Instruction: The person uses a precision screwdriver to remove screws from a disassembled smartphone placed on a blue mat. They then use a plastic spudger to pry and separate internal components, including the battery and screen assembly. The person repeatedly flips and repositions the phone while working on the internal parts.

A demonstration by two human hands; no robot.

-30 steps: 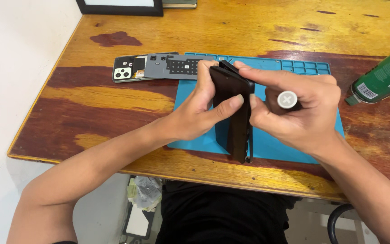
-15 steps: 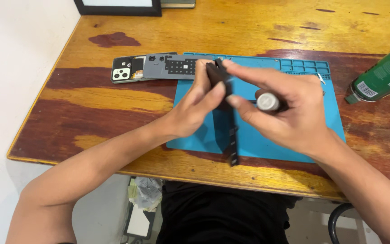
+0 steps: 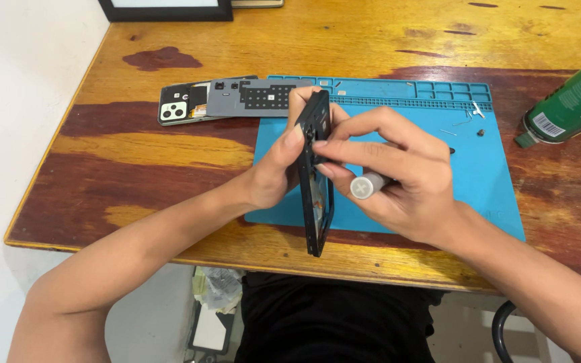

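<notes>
Far left on the wooden table [image 3: 136, 144]: opened phone back [image 3: 183, 106], grey inner plate [image 3: 253, 97]. Left hand [image 3: 274, 171] fingers curled around the phone frame [image 3: 316, 175], held on edge above the blue mat [image 3: 479, 188]. Right hand [image 3: 405, 178] pinches the frame's top while also clasping a grey screwdriver [image 3: 366, 185]. Frame looks light, stiff, probably fragile (best held by its rims). Table edge close below; open mat at right, then small screws [image 3: 479, 132] and a green can [image 3: 569, 101].

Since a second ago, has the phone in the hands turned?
Yes. The phone has rotated from broad face up to edge-on, over the same spot on the blue mat.
</notes>
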